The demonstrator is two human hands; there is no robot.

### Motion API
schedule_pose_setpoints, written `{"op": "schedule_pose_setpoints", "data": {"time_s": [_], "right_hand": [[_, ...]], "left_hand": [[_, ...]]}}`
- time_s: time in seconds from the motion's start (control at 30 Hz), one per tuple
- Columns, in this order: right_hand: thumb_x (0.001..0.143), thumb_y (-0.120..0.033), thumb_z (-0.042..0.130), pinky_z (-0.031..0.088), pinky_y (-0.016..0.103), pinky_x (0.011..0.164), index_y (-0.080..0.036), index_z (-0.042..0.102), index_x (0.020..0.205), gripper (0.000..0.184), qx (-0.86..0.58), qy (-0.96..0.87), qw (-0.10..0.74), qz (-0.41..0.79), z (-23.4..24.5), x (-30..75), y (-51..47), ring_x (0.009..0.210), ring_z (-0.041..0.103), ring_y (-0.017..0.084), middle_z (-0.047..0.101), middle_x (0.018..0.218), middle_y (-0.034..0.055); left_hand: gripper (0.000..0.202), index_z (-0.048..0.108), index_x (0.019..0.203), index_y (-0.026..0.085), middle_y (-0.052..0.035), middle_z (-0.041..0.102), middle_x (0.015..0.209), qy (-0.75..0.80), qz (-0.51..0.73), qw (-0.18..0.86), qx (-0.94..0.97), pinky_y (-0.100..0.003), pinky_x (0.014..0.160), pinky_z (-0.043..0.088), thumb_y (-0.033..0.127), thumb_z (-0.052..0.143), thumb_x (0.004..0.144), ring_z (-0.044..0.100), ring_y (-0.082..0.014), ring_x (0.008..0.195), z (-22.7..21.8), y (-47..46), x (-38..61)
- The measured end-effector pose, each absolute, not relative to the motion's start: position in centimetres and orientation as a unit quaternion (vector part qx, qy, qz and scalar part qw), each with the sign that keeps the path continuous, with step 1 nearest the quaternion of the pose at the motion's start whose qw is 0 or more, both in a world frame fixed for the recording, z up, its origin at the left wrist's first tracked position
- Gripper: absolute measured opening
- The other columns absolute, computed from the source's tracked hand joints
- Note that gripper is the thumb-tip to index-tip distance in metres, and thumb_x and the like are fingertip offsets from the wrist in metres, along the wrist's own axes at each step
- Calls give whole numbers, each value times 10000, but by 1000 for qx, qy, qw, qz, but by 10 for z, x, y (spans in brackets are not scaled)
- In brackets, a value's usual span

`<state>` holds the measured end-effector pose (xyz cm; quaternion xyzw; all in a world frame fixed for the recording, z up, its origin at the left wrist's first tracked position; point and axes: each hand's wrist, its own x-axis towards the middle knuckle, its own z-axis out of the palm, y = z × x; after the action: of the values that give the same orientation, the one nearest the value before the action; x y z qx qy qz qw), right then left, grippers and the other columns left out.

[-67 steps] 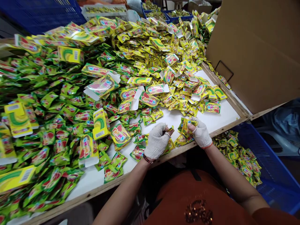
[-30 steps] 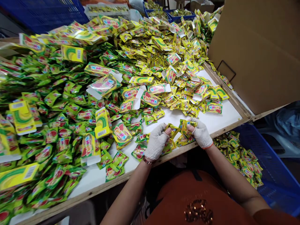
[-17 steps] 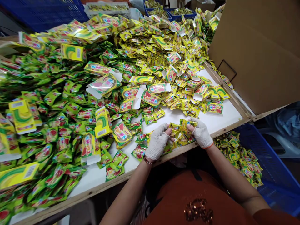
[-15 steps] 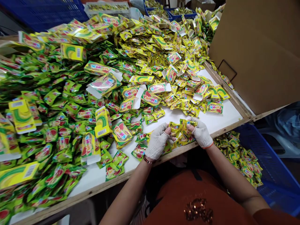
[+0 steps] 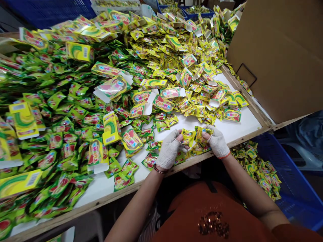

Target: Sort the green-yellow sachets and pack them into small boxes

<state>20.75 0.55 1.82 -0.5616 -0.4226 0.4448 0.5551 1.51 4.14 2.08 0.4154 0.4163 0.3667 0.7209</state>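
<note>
In fingerless white gloves, both my hands are over the table's front edge. My left hand pinches a small yellow candy packet between thumb and fingers. Close beside it, my right hand grips another yellow sachet by its right end. Whether the two packets are joined I cannot tell. More yellow packets lie beneath my fingers. A green packet with a watermelon picture rests just left of my left wrist.
Green packets heap on the left, yellow ones at the back. Small printed boxes lie among them. A large cardboard box stands at the right. Below the wooden table edge sits a blue crate holding packets.
Both hands keep nearly the same place and the same pinch on the yellow packets. The view has shifted very slightly.
</note>
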Motion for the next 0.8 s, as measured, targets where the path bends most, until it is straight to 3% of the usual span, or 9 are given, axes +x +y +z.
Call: {"op": "schedule_pose_setpoints", "data": {"time_s": [0.17,0.3,0.5,0.67,0.8], "right_hand": [[735,-526,732,564,347,780,-213,628,943,390,-577,-424,544,438,17,207,5,813,659,202,705,885,40],[778,-478,672,560,343,731,-201,621,987,350,-614,-444,500,420,22,212,3,791,663,205,708,914,54],[769,-253,657,525,376,859,-200,653,1075,311,-689,-567,351,285,32,233,0,912,666,226,718,1036,69],[773,-233,677,536,411,843,-219,666,1082,310,-690,-594,319,264,26,239,2,900,676,255,724,1025,72],[793,-231,666,513,466,926,-187,627,1195,406,-693,-631,324,127,32,237,0,1026,643,298,685,1124,133]], "left_hand": [[526,580,1156,147,-48,683,932,428,361,711,426,-233,473,534,486,709,776,648,-123,569,21,41,14],[485,631,1132,147,-69,701,984,441,380,675,454,-247,582,547,483,703,789,677,-170,766,18,42,11],[455,648,1108,163,-65,711,984,430,396,681,440,-256,642,538,479,707,786,667,-166,786,12,44,10],[427,659,1110,159,-66,709,1005,427,403,668,458,-271,745,538,460,694,808,653,-164,842,13,43,10],[374,681,1073,170,-59,705,1029,445,401,634,490,-241,749,518,449,684,825,636,-156,873,17,42,8]]}}
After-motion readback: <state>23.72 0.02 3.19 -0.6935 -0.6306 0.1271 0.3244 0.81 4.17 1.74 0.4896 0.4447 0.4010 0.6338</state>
